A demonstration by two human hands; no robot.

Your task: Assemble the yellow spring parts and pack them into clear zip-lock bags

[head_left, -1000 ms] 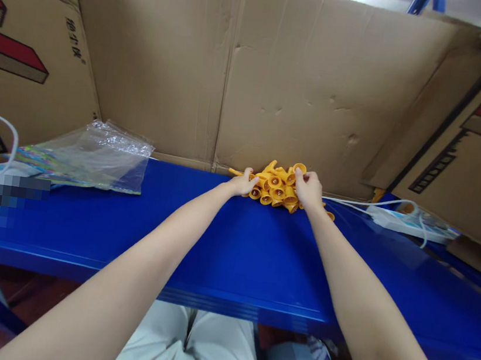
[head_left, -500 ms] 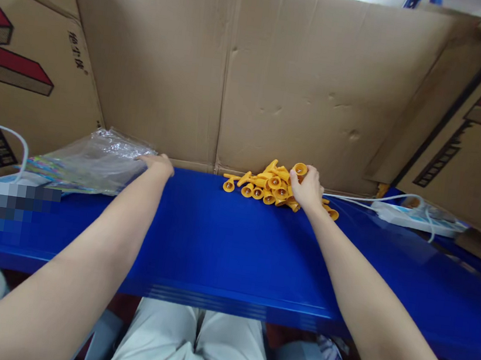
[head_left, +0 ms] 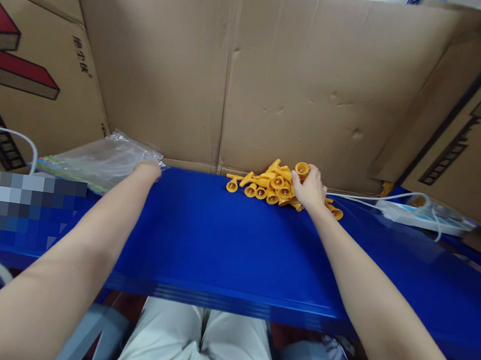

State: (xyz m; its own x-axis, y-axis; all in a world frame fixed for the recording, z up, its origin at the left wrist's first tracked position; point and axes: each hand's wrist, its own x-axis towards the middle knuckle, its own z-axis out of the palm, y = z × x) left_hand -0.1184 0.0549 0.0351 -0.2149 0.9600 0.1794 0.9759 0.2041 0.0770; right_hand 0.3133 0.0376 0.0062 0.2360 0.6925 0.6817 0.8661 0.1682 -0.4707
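Observation:
My left hand (head_left: 149, 171) is on the right end of a flat stack of clear plastic bags (head_left: 102, 156), on the left of the blue shelf. Its fingers are curled and mostly out of sight against the plastic. To the right, my right hand (head_left: 311, 188) grips a yellow bell-shaped plastic piece (head_left: 303, 169), thumb on the near side, with the round mouth turned towards me. That piece sits at the top right of a pile of similar yellow pieces (head_left: 276, 183), several with their cups facing me and a stem behind.
A tall cardboard sheet (head_left: 302, 82) stands behind the blue shelf (head_left: 232, 244), with printed cartons (head_left: 17, 56) at either side. A white power strip (head_left: 421, 218) with cables lies at the right. A white cable (head_left: 3, 130) loops at the far left.
My left hand has moved slightly left and its fingers have curled in. The plastic bags have shifted to the right under it. My right hand stays at the pile with the yellow piece.

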